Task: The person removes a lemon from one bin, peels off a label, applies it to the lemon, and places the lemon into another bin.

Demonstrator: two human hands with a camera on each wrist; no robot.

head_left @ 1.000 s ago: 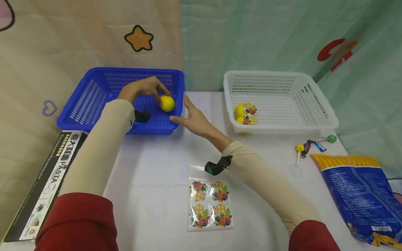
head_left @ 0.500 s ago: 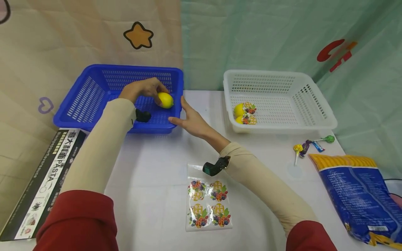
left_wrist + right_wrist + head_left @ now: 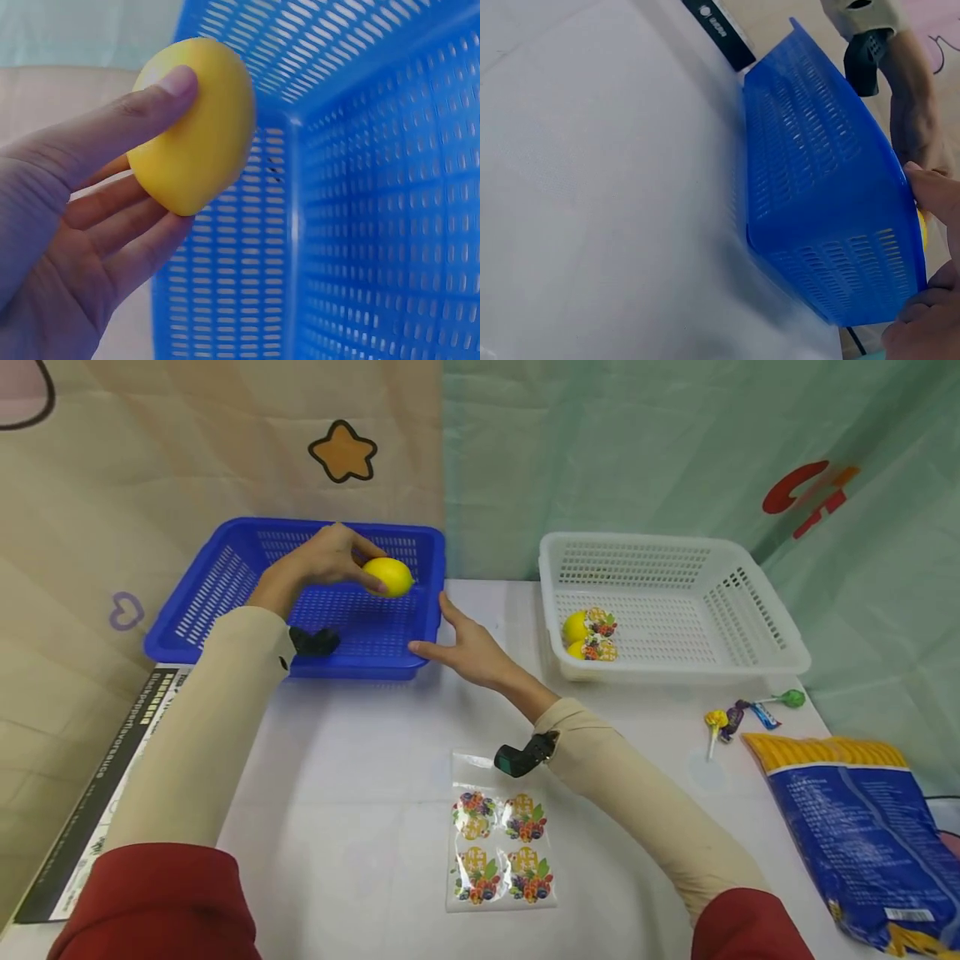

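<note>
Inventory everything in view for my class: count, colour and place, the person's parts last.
Backdrop: 1, beige and green, behind
Table: 1, white, centre
Blue basket: 1, blue, back left
White basket: 1, white, back right
Held lemon: 1, yellow, over the blue basket
Stickered lemons: 2, yellow, in the white basket
Sticker sheet: 1, whitish, four multicoloured stickers, front middle
Lollipops: 2, yellow and green, right
Wrapped sweets: 2, purple and blue, beside the lollipops
Bag: 1, blue-yellow, far right
Box: 1, black-white, far left
Wrist devices: 2, black, one per wrist
Sleeves: 2, beige and red, both arms
Left hand: 1, bare, gripping the held lemon
Right hand: 1, bare, at the blue basket's right rim
</note>
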